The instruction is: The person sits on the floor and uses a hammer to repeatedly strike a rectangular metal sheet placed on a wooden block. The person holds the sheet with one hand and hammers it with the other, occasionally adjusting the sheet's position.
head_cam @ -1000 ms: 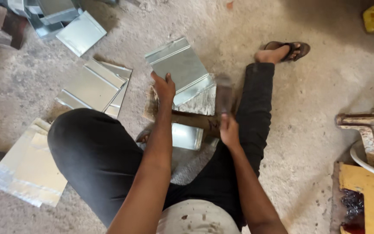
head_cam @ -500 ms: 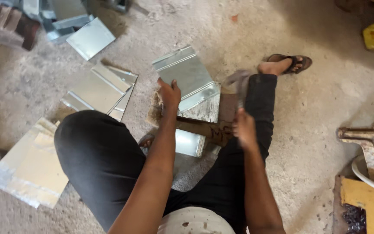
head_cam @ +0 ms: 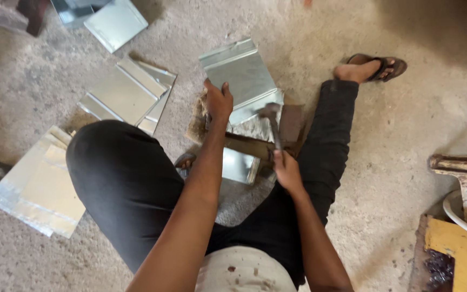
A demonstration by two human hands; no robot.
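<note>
Since the earlier frame, the hammer had swung down from beside the right knee toward the galvanized sheet-metal panel. The right hand clenched the handle's lower end, head just beyond the grip. The left hand pressed the panel's near edge onto an iron bar, fingers apparently curled over it. Thin, stiff, sharp-edged, the sheet looked best held flat, away from the folded rims.
</note>
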